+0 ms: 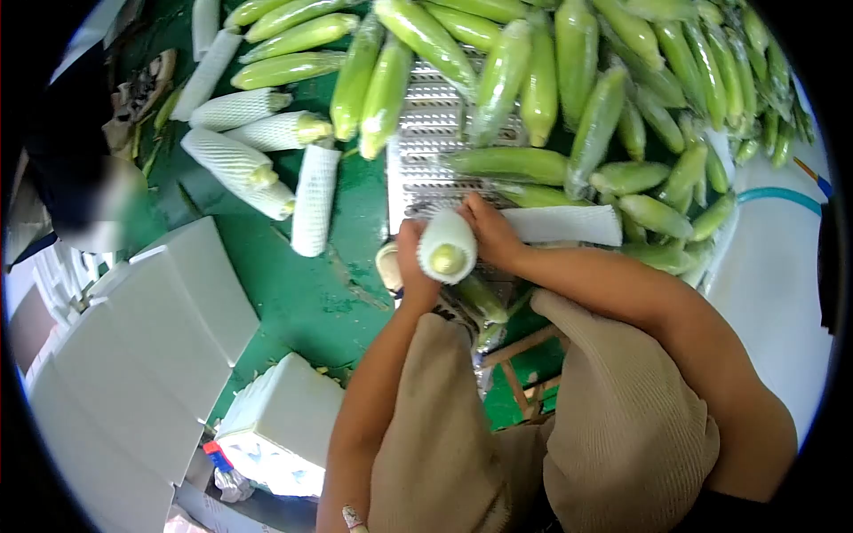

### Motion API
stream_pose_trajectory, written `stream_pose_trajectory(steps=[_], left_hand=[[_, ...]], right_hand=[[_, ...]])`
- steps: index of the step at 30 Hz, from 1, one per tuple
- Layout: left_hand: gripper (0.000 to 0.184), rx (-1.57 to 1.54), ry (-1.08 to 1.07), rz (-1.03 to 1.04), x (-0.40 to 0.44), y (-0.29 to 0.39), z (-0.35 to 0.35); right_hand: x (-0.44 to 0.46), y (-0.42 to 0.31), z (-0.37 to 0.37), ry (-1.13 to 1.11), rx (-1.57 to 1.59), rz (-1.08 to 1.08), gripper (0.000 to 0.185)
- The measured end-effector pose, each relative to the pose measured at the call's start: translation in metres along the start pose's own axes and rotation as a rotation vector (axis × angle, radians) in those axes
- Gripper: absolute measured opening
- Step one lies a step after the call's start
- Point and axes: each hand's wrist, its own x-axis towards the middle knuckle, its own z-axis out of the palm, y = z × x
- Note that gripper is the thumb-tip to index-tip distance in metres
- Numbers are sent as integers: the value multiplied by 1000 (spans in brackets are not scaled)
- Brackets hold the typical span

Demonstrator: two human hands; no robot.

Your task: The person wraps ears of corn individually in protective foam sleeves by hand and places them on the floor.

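In the head view, an ear of corn in a white foam net sleeve points its pale green end toward me. My left hand closes round its left side, and my right hand grips the right side near the far end. Part of the fingers is hidden behind the sleeve. Beside my right wrist lies another white foam net sleeve. Green ears of corn in clear wrap lie just beyond my hands on a slotted metal rack.
Many wrapped ears of corn are heaped at the back right. Foam-sleeved ears lie on the green floor to the left. White panels and a white foam box stand front left. A wooden stool frame shows between my knees.
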Motion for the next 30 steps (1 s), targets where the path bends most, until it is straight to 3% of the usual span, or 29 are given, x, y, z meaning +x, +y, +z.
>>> stream_pose_trajectory(steps=[1, 2, 3, 5, 6, 7, 8, 9, 10, 11, 12, 13, 14, 15, 17, 19, 23, 24, 26, 28, 30], left_hand=[[11, 299, -59, 148, 12, 30, -4], [23, 688, -89, 82, 25, 50, -8], [33, 951, 7, 179, 32, 67, -6], [36, 973, 0, 185, 39, 64, -17], [31, 761, 10, -45, 50, 60, -26], [34, 466, 64, -10, 52, 53, -44], [38, 341, 315, 376, 71, 61, -51], [37, 174, 519, -135, 75, 93, -57], [32, 124, 633, -65, 81, 71, -72], [28, 335, 620, -22, 77, 76, -71], [29, 531, 362, 100, 67, 72, -71], [31, 711, 98, 231, 57, 66, -70], [46, 918, -146, 201, 45, 71, -54], [68, 1103, -379, 6, 31, 102, -33], [85, 1133, -567, 261, 1, 78, -19], [93, 1192, -638, 201, -8, 81, -6], [83, 970, -543, 141, 0, 79, -11], [78, 1004, -649, 301, 1, 76, -12], [67, 1068, -842, 606, 2, 79, -16], [55, 1180, -931, 529, 7, 86, -9], [41, 1311, -1007, 453, 23, 84, 0]], right_hand=[[4, 10, 3, -4, -98, -104, 20], [6, 3, 2, -9, -58, -117, 20], [6, -6, 4, -17, -18, -131, 20], [15, -49, 5, -55, 75, 160, 20], [33, -76, 1, -106, 190, 262, 20], [51, -98, -1, -158, 302, 378, 20], [68, -124, 2, -170, 489, 336, 25], [84, -143, 8, -174, 680, 299, 31], [98, -153, 12, -139, 507, 179, 36], [102, -148, 14, -95, 351, 30, 42], [106, -144, 16, -29, 188, -108, 50], [97, -122, 17, -9, 76, -180, 43], [81, -101, 6, -128, -22, -163, 38], [62, -83, -5, -255, -116, -143, 33], [23, -55, -24, -439, -163, 22, 28], [-25, -19, -32, -394, -315, -23, 24], [-56, -7, -69, -519, -635, -462, 25], [-61, -9, -72, -466, -816, -598, 25], [-57, -21, -89, -364, -1032, -639, 33], [-48, -20, -97, -324, -1129, -586, 47], [-35, -45, -113, -236, -1123, -600, 49]])
